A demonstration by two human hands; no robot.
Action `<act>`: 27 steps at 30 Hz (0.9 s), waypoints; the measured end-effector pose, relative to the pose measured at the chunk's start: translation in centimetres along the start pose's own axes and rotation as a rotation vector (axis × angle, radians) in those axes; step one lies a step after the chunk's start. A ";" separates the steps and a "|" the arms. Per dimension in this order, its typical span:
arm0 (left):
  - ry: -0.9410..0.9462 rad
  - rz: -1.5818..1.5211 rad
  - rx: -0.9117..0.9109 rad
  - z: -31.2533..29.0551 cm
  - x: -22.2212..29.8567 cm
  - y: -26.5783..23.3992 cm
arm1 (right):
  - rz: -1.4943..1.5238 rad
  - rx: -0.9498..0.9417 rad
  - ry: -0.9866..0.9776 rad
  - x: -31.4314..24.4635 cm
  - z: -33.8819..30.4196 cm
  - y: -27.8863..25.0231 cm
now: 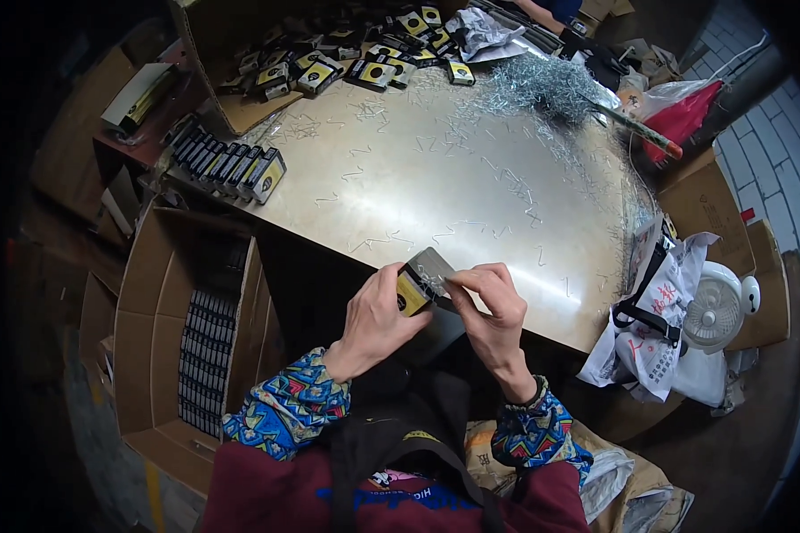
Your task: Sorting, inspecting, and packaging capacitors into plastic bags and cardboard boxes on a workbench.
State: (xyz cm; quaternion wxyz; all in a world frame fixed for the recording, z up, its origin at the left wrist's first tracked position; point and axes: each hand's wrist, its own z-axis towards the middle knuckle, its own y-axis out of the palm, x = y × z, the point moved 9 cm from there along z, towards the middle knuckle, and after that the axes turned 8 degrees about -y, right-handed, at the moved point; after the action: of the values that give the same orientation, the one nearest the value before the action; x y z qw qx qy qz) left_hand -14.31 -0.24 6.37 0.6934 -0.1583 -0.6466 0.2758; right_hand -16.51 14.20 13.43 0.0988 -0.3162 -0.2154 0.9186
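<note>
At the bench, I tilt a small black-and-yellow box just off its near edge, the fingers of my left hand closed around its sides. Thumb and forefinger of my right hand pinch together at its end, apparently on silvery wire pieces; the finer details are too small to tell. The work looks well advanced but far from over: rows of boxes already fill part of an open carton to my left, and a line of boxes stands at the bench's left corner. A loose heap of boxes at the far side and a tangle of bent wires suggest plenty remains. The boxes carry yellow labels with a dark round mark, their print too small to read. Red characters mark a white bag on my right, and blue lettering crosses my maroon top.
</note>
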 end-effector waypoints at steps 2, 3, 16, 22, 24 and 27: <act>0.077 -0.006 -0.007 -0.3 0.5 0.3 | -0.017 -0.089 0.075 0.8 0.0 0.7; 0.157 -0.012 -0.019 -0.7 1.2 0.5 | -0.019 -0.088 0.077 0.9 0.2 0.8; 0.137 -0.017 -0.004 -0.4 0.7 0.0 | -0.096 -0.147 0.067 1.8 -0.7 2.1; 0.032 -0.068 -0.026 -0.3 -0.7 0.2 | 0.265 -0.181 0.230 2.8 -1.7 2.0; -0.038 -0.184 -0.032 -0.2 -1.1 0.2 | 0.200 -0.209 0.182 2.6 -1.5 1.2; -0.002 -0.178 -0.073 -0.4 -0.7 0.6 | 0.030 -0.328 0.104 1.2 -1.8 2.8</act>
State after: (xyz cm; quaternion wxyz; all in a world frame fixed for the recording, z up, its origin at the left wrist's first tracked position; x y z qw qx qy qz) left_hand -14.07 -0.09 5.43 0.7082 -0.1251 -0.6685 0.1898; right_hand -16.43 12.69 10.26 0.0433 -0.3783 -0.3523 0.8549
